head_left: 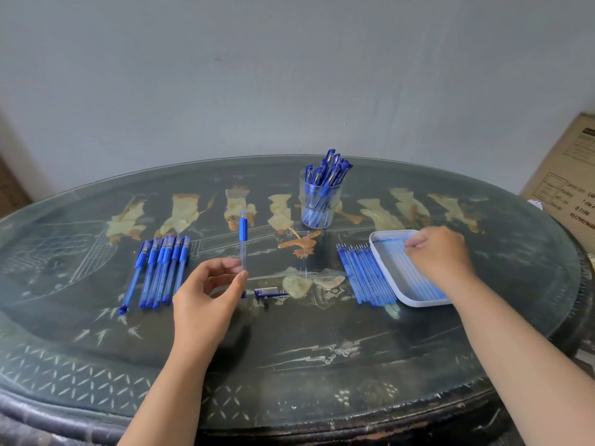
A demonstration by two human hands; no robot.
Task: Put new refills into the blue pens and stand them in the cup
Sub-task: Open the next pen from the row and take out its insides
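Note:
My left hand (206, 294) pinches a blue pen barrel (243, 239) near its lower end and holds it upright, uncapped, above the table. Its blue cap (269, 292) lies on the table just right of that hand. My right hand (441, 255) rests in the white tray (383, 252), fingertips on the pale blue refills (415, 281) lying in it; whether it grips one I cannot tell. A row of darker blue refills (363, 275) lies left of the tray. Several capped blue pens (161, 268) lie at the left. A clear cup (317, 202) holds several pens.
The dark oval table (289, 365) has a glass top with inlaid figures. A cardboard box (566, 175) stands beyond the table's right end. A grey wall rises behind the table.

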